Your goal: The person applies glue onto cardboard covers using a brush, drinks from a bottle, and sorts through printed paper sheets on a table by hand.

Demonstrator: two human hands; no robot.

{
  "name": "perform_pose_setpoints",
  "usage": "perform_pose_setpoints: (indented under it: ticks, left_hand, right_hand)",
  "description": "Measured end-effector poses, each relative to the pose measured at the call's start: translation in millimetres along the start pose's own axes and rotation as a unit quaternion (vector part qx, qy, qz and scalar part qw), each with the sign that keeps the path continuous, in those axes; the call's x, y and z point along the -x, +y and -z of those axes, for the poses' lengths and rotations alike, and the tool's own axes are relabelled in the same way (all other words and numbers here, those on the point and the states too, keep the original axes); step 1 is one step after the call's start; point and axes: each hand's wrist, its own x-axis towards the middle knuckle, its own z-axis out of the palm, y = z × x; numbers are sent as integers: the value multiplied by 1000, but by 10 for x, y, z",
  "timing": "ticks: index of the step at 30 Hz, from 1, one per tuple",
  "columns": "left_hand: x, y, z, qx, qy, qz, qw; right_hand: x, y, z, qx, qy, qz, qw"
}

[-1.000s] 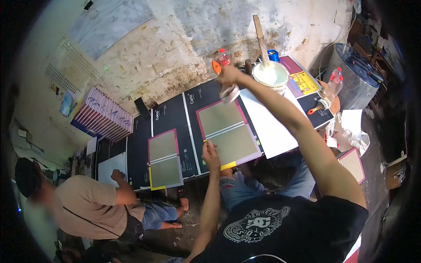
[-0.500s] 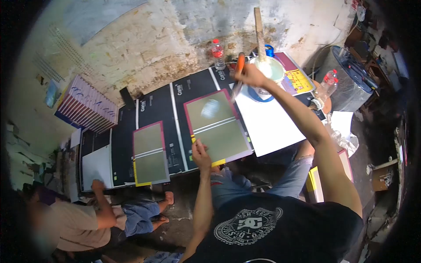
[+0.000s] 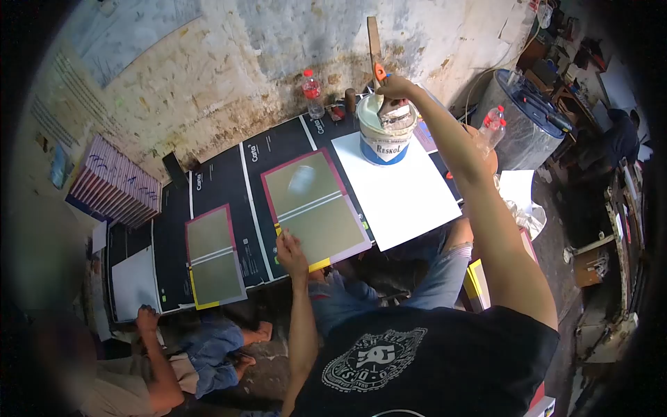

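While my right hand (image 3: 397, 89) is closed around the brush (image 3: 379, 72), the orange handle points up and the head points down into the mouth of the bucket (image 3: 384, 151). This attitude appears to suit the narrow opening: the handle clears the rim, and the fingers stay above the pale contents. The bristles are partly hidden by the hand. A wooden stick (image 3: 373, 40) rises behind the handle, presumably left upright so that it remains within reach.

The bordered panel (image 3: 321, 236) lies flat on the table (image 3: 163, 208), directly beside my left hand (image 3: 292, 254) and nearer to me than the right hand. The left hand, fingers curled, sits at the panel's left edge, probably to steady it; I cannot tell whether the fingers pinch the board or only press on it. Placed there, the hand is clear of the glossy smear (image 3: 301, 179) on the far half.

Below the right hand, a white sheet (image 3: 396, 201) extends from the bucket toward me; it may serve to protect the surface. To the left of my left hand, a second panel (image 3: 217, 257) lies flat, apart from the first, which seemingly prevents overlap.
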Motion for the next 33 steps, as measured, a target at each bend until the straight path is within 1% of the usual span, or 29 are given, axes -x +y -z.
perform_pose_setpoints:
  ticks: [1,3,6,7,9,10,11,13,14,15,16,17,18,19,20,21,22,23,24,25,27,28,31,32,33]
  left_hand:
    - [4,10,10,11,-5,11,1000]
    - [17,56,10,10,-6,7,1000]
    - [27,95,-3,-5,0,4,1000]
    - [18,95,-3,-14,5,6,1000]
    - [-18,62,-18,21,2,-4,1000]
    - [-14,40,-5,37,2,-7,999]
    - [-34,24,23,71,-12,41,997]
    - [-150,101,77,134,-31,139,981]
    - [-165,156,65,40,-3,14,999]
    - [-158,266,39,-60,24,-106,992]
    - [-181,197,45,12,25,-56,998]
    - [-191,100,66,87,27,-8,996]
    - [-163,67,85,64,32,-8,997]
    - [-137,50,75,43,36,-11,998]
    - [-140,32,55,25,38,-15,999]
    - [-177,-12,29,40,49,-19,998]
    - [-198,-82,9,55,59,-21,997]
    - [-175,-154,52,65,74,-19,995]
    - [-191,-180,52,76,77,-3,994]
    - [-195,-200,60,70,71,4,995]
    - [-202,-247,80,60,61,19,996]
    - [-162,-94,71,49,63,25,996]
    - [-183,-104,63,4,57,14,998]
    - [-211,-143,83,-45,33,3,998]
    - [-250,-111,66,-54,18,12,998]
  right_hand:
    - [-19,-17,10,22,-41,-18,999]
    - [-52,-12,81,89,-41,104,990]
    - [-152,-112,210,25,-23,28,999]
    - [-173,-156,302,37,-12,30,999]
    - [-217,-243,468,61,6,36,997]
    - [-121,-364,572,51,23,37,998]
    - [133,-561,696,56,25,56,997]
    - [112,-670,599,44,116,161,979]
    - [156,-760,495,41,118,183,975]
    - [428,-950,441,37,116,206,971]
    - [710,-1123,342,31,112,228,967]
    - [925,-1293,198,42,70,237,968]
    - [1184,-1462,3,51,44,238,969]
    - [1216,-1440,-428,-6,135,309,941]
    - [1461,-1576,-583,-28,62,337,939]
    - [1658,-1662,-828,-56,39,316,946]
    - [1715,-1636,-1213,-157,31,337,928]
    - [2027,-1649,-1590,-283,-52,350,892]
    - [2026,-1553,-1872,-295,-124,361,876]
    - [2132,-1451,-1986,-318,-133,357,868]
    - [2114,-1182,-2074,-302,-140,357,873]
    - [2108,-1094,-1948,-273,-159,354,881]
    - [2055,-954,-1504,-218,-190,314,904]
    - [2103,-1002,-1306,-211,-151,328,908]
    - [2073,-993,-1200,-133,-92,349,923]
